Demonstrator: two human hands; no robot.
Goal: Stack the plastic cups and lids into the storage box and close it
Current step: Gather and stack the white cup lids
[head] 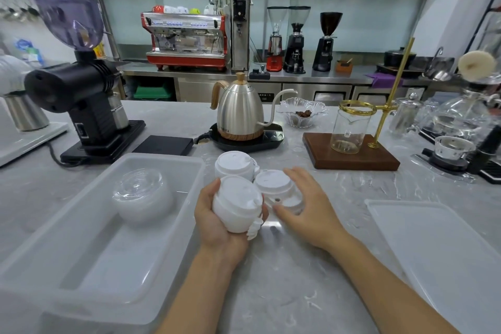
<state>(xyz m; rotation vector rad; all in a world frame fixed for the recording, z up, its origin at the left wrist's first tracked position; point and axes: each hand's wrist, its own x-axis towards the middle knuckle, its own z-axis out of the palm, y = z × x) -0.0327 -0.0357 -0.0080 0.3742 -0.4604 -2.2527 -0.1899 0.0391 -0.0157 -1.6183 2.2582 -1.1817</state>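
My left hand (214, 214) grips a stack of white lids (237, 203) just above the counter, right of the storage box. My right hand (309, 198) reaches over a second, shorter pile of white lids (275, 184) with its fingers curved beside it; whether it grips the pile I cannot tell. A third stack of white lids (234, 164) stands behind both. The translucent storage box (89, 260) lies open at the left, with a stack of clear dome lids (142, 192) inside it. The box's flat lid (444, 249) lies on the counter at the right.
Behind the lids stand a steel gooseneck kettle (240, 112) on its black base, a black scale (164, 145), a black grinder (81, 100) at the left, and a wooden drip stand with a glass carafe (351, 130) at the right. A glass dish (302, 111) sits further back.
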